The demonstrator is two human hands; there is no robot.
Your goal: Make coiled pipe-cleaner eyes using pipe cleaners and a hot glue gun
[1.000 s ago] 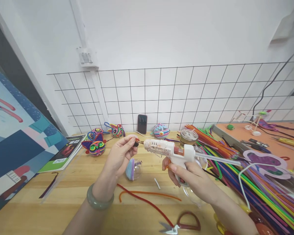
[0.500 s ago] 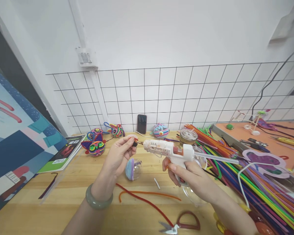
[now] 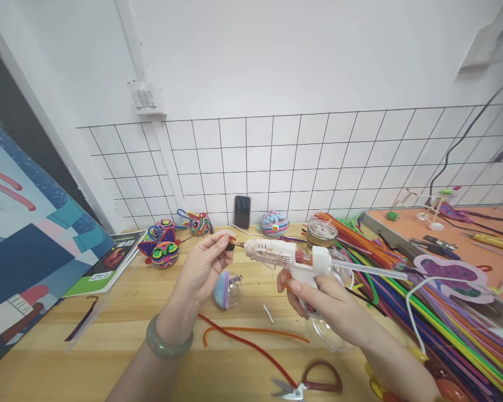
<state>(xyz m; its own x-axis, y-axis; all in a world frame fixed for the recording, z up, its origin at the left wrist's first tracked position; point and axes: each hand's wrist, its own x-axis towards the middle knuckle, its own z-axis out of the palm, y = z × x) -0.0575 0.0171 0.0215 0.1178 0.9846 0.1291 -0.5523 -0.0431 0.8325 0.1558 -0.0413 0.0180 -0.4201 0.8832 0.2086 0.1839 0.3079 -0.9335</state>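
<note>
Between thumb and fingers, my left hand (image 3: pixel 209 259) pinches a small piece with a dark round face (image 3: pixel 231 245) and a bit of red at its edge. My right hand (image 3: pixel 314 293) is wrapped round the handle of a white hot glue gun (image 3: pixel 276 251), a finger at its orange trigger. The metal nozzle points left and meets or nearly meets the dark piece. A clear glue stick (image 3: pixel 369 269) sticks out of the gun's back. Below my left hand sits a clear plastic ball (image 3: pixel 235 290), its left half covered in blue and purple pipe cleaner.
Red (image 3: pixel 251 343) and orange pipe cleaners (image 3: pixel 272 333) lie in front, beside scissors (image 3: pixel 295 391). Many pipe cleaners (image 3: pixel 436 318) spread at right. Decorated balls (image 3: pixel 165 251), a phone (image 3: pixel 242 212) and a round tin (image 3: pixel 322 233) stand behind. A white cord (image 3: pixel 411 312) loops at right.
Almost nothing differs. Both hands, the glue gun and the dark piece hold the same positions; the whole view has shifted very slightly.
</note>
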